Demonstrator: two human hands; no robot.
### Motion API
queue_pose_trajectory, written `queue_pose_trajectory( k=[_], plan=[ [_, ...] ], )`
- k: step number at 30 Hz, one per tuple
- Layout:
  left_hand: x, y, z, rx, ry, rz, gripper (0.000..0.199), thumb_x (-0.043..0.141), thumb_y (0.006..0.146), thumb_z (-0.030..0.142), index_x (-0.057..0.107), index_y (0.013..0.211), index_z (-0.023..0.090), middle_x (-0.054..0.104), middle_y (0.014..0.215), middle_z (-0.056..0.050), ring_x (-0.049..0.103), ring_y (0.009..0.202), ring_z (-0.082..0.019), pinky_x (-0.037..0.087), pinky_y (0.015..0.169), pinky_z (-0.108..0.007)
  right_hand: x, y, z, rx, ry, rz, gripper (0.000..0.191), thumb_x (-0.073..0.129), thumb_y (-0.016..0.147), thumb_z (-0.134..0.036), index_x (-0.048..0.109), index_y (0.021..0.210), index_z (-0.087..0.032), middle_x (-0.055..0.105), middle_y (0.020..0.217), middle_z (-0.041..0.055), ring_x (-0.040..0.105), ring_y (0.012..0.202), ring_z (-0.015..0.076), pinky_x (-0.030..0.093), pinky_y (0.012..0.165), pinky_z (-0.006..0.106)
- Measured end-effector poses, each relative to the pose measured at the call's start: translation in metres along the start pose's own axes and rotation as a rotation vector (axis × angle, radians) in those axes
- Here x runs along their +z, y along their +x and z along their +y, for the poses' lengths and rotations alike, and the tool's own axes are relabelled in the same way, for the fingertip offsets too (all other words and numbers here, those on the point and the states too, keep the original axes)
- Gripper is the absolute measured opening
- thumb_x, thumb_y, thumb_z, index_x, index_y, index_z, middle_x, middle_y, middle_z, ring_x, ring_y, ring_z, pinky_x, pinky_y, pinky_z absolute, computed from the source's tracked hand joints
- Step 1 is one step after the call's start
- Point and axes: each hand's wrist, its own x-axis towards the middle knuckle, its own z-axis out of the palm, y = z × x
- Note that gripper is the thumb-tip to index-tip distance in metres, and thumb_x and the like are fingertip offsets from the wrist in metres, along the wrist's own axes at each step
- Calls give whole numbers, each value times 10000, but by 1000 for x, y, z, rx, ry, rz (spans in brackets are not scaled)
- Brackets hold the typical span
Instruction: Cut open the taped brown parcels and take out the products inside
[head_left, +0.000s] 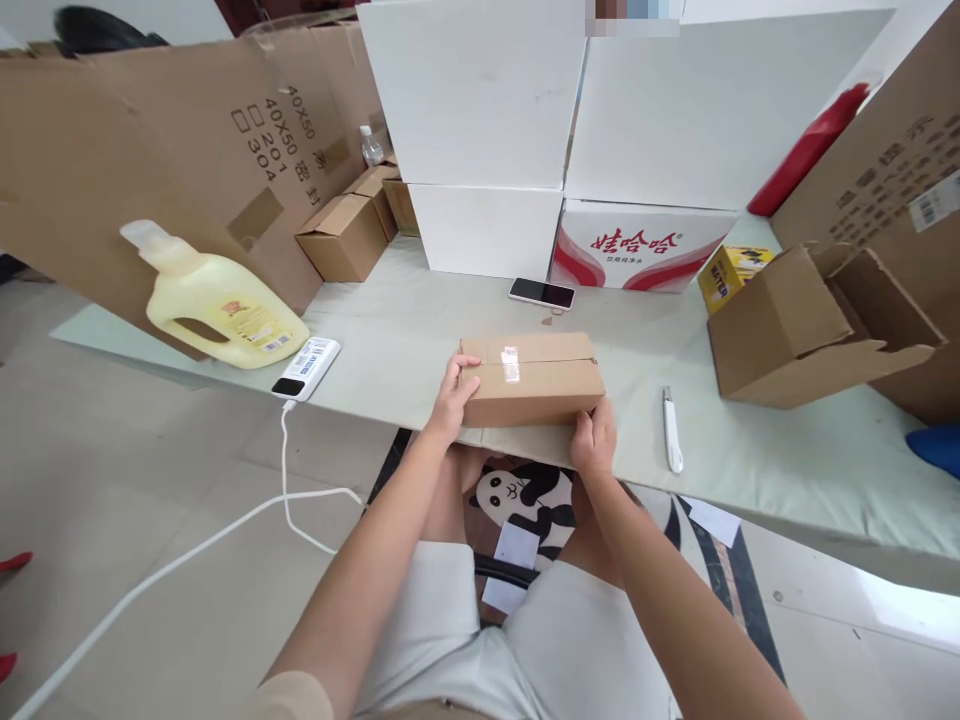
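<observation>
A small brown cardboard box [532, 380] rests near the front edge of the table, with its top flaps closed along a lengthwise seam. A shiny strip of clear tape or a label lies across the seam toward the left. My left hand [452, 398] grips the box's left end, thumb and a finger over the top. At the front right corner, my right hand [594, 437] holds the box with curled fingers. A white utility knife [672, 432] lies to the right, apart from my hand. Behind the box lies a phone [541, 293], screen up.
White boxes [487, 230] are stacked at the back. An open cardboard box [795, 330] stands at right beside a yellow box [731, 275]. On the left are a yellow jug [225, 300], a white power bank [307, 368] with a cable, and small cartons [349, 235].
</observation>
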Motion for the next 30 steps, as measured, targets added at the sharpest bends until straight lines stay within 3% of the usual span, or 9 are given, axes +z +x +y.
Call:
queue_pose_trajectory(
  k=[5,11,15,17,19,23,26,28,30],
  plan=[
    [5,26,11,-32,-106,-2,481,393,779,431,508,1216,266,612,1334,-65,638,1186,-296,556,974,-436,0,3,-2,-1,-3,13,210,312,932,-389,458,935,-238,554,924,89,519,869,259,444,788,409],
    [-6,48,14,-19,-223,-31,715,457,664,384,501,1368,270,560,1505,-38,542,1396,-306,479,1143,-445,2,1,-2,-30,-50,-19,306,296,946,-443,505,990,-225,578,954,103,546,910,269,451,806,409],
    [-13,47,7,5,-218,-31,588,502,617,369,595,1189,273,650,1325,-51,591,1284,-334,505,1084,-472,-2,7,-7,-36,-78,-87,358,297,956,-383,579,1072,-196,634,999,114,583,956,262,486,831,391],
    [-15,48,4,-14,-243,22,486,509,590,365,605,1058,275,664,1165,-58,622,1150,-331,541,958,-462,-12,17,-12,-46,-86,-138,345,369,935,-356,638,1082,-196,671,1022,105,600,984,252,499,863,378],
    [-14,51,3,-18,-313,86,398,526,579,369,603,957,271,638,1039,-58,617,1011,-308,536,816,-420,-31,31,-15,-29,-163,-108,324,448,905,-333,701,1062,-207,686,1096,109,589,1104,273,472,980,415],
    [-10,56,4,23,-481,129,271,631,625,402,617,837,235,590,916,-48,546,810,-227,431,637,-310,-81,46,-11,334,-593,154,416,531,886,-347,721,1241,-240,581,1333,161,462,1339,378,333,1130,573],
    [-10,59,6,-6,-526,107,285,748,615,399,633,808,224,581,870,-30,515,746,-183,388,595,-263,-106,44,3,541,-620,2,604,548,885,-342,580,1477,-230,578,1260,186,553,1221,367,407,1066,544],
    [-12,60,6,-34,-540,80,308,789,579,367,631,801,224,576,858,-21,511,732,-172,382,579,-247,-114,41,13,548,-510,-99,629,523,886,-290,548,1511,-217,607,1136,157,611,1085,318,446,1023,505],
    [-13,60,7,-44,-545,49,317,793,568,339,621,810,226,570,866,-16,507,730,-166,379,568,-239,-115,38,20,528,-441,-99,621,482,895,-261,532,1512,-216,618,1048,115,630,982,267,472,990,474]
  ],
)
